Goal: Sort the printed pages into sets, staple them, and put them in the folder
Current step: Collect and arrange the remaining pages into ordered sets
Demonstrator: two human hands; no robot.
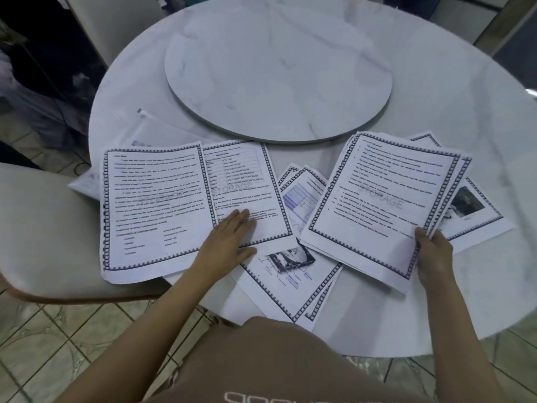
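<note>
Pages everywhere on the near half of the table (436,97), all sorting and no stapling yet. The right hand (434,251) pinches a fanned stack (386,199) at its near corner, thumb on top, fingers underneath. The stack tilts up off the loose sheets below it. The left hand (232,231) lies flat with straight fingers, pressing on a page with a chart (247,181). That page overlaps a text page (154,205) hanging over the table edge above the chair (43,228).

More sheets with a diagram (290,283) sit between the two arms, partly under both piles. The clear folder (162,132) waits beyond the left pages, just beside the turntable (279,71). I see no stapler.

The job now, I'd say, is dealing each sheet to its proper set. Best to keep that flat palm pinning the left pile so nothing slides. Square each set's edges before any staple goes in. And pull that overhanging page inboard, because it looks ready to slip.
</note>
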